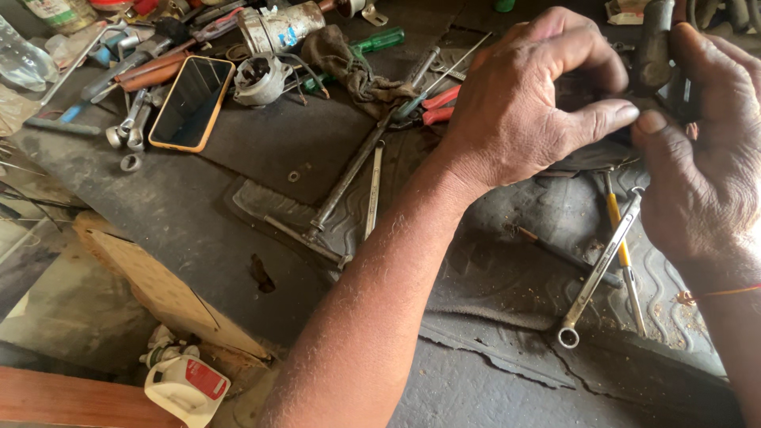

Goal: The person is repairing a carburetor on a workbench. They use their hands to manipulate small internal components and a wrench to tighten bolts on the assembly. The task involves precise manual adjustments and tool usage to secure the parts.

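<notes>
A dark, grimy counter [238, 230] is seen from above, its right part covered by a worn ribbed rubber mat [539, 261]. Over the mat, near the upper right, the left hand [523, 103] and the right hand [705, 166] are held close together, thumb tips almost touching. A dark metal part [654, 47] is gripped between them: the fingers of the left hand are curled over its near side, and those of the right hand are wrapped behind it, thumb raised alongside. How much of the part lies hidden under the fingers cannot be told.

Beside the left forearm, a long steel bar [357, 158] is laid diagonally across the counter, with a slimmer wrench [372, 194] just beside it. Below the right hand, a ring spanner [598, 273] rests on the mat, crossed by a yellow-handled screwdriver [621, 238]. A phone in an orange case [192, 103] is placed face up at the upper left, next to a small grey motor housing [258, 79]. A crumpled rag [341, 59] is heaped behind the bar, and red-handled pliers [432, 107] lie just beside the left wrist. A white plastic jug with a red label [186, 384] stands low at the bottom left, off the counter.
</notes>
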